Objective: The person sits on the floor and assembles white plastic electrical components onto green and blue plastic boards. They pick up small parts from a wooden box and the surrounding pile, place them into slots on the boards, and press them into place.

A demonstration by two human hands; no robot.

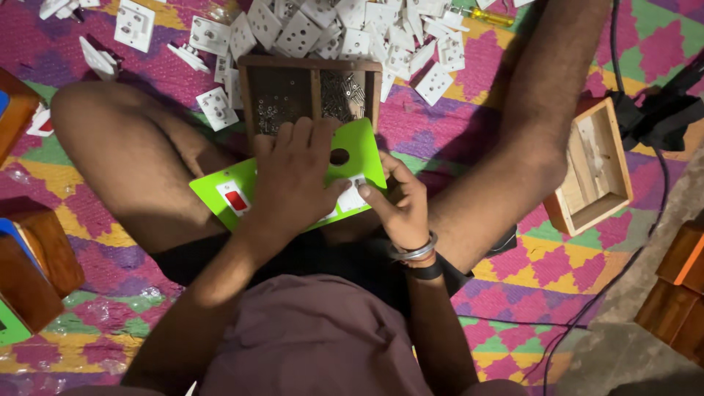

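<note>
A bright green panel (359, 150) with a round hole, a red switch and a white socket piece lies across my lap. My left hand (293, 180) presses flat on the middle of the panel, fingers spread. My right hand (400, 205) grips the panel's lower right edge, with fingers at the white socket piece (350, 199). Metal bangles and a dark band circle my right wrist.
A wooden two-compartment tray (315, 64) with small screws stands just beyond the panel. Several white socket plates (367, 29) lie heaped on the patterned mat behind it. A small empty wooden box (594, 169) sits at the right, wooden boxes (33, 264) at the left, black cables at the right.
</note>
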